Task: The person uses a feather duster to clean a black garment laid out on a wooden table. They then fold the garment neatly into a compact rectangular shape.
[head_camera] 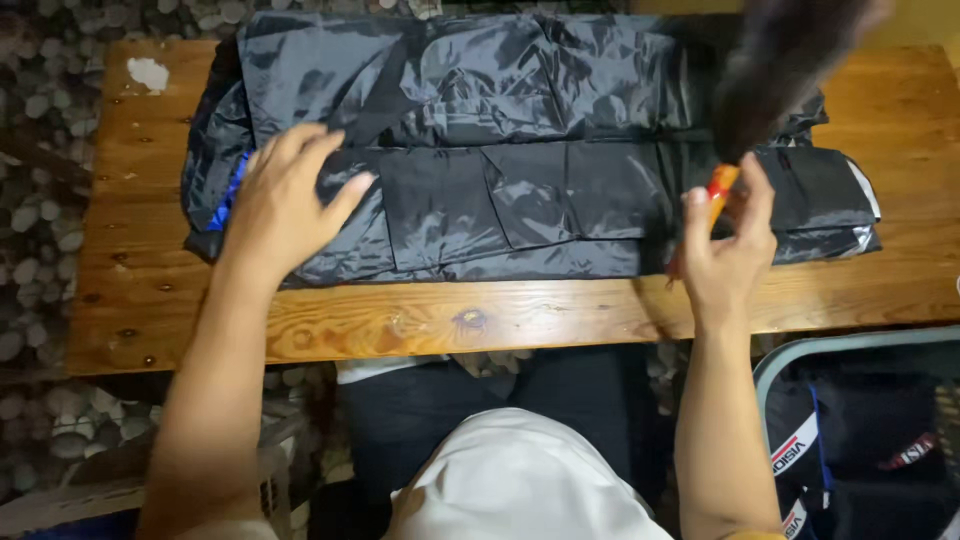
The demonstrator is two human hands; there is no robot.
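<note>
A folded black shiny garment [520, 150] with a bit of blue at its left end lies across a small wooden table [420, 320]. My left hand [285, 205] rests flat on the garment's left part, fingers spread. My right hand [728, 250] is at the garment's right front edge, its fingers closed around a brush's orange-red handle [720, 185]. The brush's dark bristly head [775, 65] is blurred above the garment's right side.
The table stands on a pebble floor [40, 120]. An open black bag with a light rim [860, 420] sits at the lower right, beside my legs. A white patch [148, 72] marks the table's far left corner.
</note>
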